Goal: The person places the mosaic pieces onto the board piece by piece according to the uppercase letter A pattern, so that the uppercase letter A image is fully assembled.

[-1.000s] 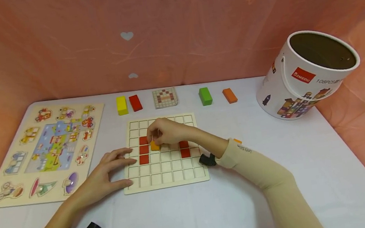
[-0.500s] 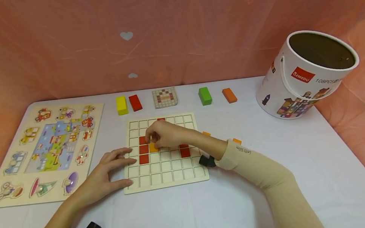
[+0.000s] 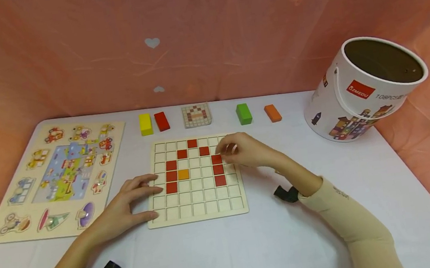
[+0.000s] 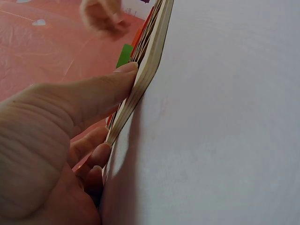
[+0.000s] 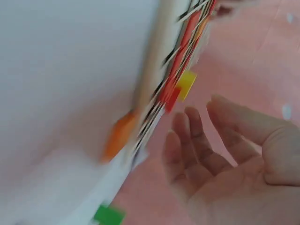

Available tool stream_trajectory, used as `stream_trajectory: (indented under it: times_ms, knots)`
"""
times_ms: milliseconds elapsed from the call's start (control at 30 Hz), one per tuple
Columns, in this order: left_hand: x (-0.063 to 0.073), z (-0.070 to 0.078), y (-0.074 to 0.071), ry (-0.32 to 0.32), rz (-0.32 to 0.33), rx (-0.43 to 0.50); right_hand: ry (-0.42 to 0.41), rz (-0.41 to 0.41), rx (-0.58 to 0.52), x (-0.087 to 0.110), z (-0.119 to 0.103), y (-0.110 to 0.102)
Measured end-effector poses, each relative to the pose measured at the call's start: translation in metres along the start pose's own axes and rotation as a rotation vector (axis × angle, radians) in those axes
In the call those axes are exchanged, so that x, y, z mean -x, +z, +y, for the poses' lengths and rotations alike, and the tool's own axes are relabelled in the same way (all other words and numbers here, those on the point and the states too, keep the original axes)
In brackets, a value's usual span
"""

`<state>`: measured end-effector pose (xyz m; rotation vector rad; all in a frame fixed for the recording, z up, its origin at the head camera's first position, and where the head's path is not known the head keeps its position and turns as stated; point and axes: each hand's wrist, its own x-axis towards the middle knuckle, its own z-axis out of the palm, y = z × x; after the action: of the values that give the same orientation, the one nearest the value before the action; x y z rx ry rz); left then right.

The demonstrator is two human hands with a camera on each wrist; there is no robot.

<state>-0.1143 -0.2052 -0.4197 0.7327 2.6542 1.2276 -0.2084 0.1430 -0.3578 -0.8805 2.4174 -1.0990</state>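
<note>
A pale wooden grid board (image 3: 198, 210) lies on the white table, holding several red square tiles (image 3: 171, 175) in an arch and one orange tile (image 3: 183, 174) inside its left leg. My left hand (image 3: 123, 208) rests at the board's left edge, fingertips on its rim and thumb near the front corner; the left wrist view shows the thumb (image 4: 98, 96) against that edge. Over the right edge, beside the upper right red tile, hovers my right hand (image 3: 247, 150) with loosely bent, empty fingers. An orange piece (image 5: 119, 138) lies by the board in the right wrist view.
Behind the board stand a yellow block (image 3: 146, 124), a red block (image 3: 162, 121), a pattern card (image 3: 196, 115), a green block (image 3: 244, 114) and an orange block (image 3: 273, 113). A white bucket (image 3: 355, 99) is back right, a picture puzzle (image 3: 30, 232) left.
My right hand has let go of the orange tile, which now lies in a grid square, and moved right to the board's right edge. The left hand has stayed put.
</note>
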Motion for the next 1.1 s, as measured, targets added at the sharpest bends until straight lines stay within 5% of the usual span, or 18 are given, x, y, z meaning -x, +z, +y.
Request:
stream_trajectory:
  times_ms: [267,833,1100]
  knots:
    - [0.000,0.000,0.001,0.008,0.006,-0.007,0.092,0.062,0.067,0.033,0.029,-0.013]
    - [0.001,0.000,-0.001,0.042,0.016,-0.008,0.148,0.034,0.115,0.033,0.032,-0.009]
    - [0.002,-0.001,-0.001,0.044,0.017,-0.002,0.071,0.064,0.068,0.024,0.027,-0.012]
